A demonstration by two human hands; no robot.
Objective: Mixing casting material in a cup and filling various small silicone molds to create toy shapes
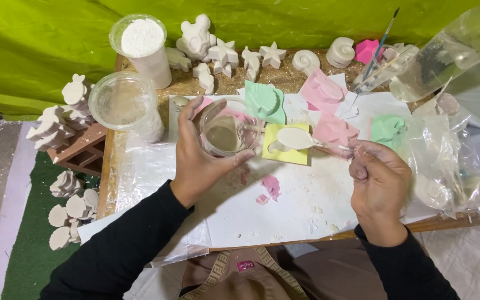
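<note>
On the paper-covered work board (284, 216), centre: one clear plastic cup (226, 132) holding pale grey-white slurry, upright, gripped by the left hand (198, 161), fingers curled round its left and near sides, thumb along the near rim.

Just right of the cup: one plastic spoon (298, 139), bowl loaded with white paste. Long axis runs left to right, bowl toward the cup, handle pinched between thumb and fingertips of the right hand (379, 178). The bowl hangs over a yellow mould (287, 150), between the two hands; the left hand is the nearer to it.

Surrounding items: green shell mould (265, 100) and pink moulds (323, 91) on the far side; empty clear tub (120, 103) and tub of white powder (143, 41) far left; row of white plaster casts (223, 55) along the far edge; clear bottle (451, 50) far right.
</note>
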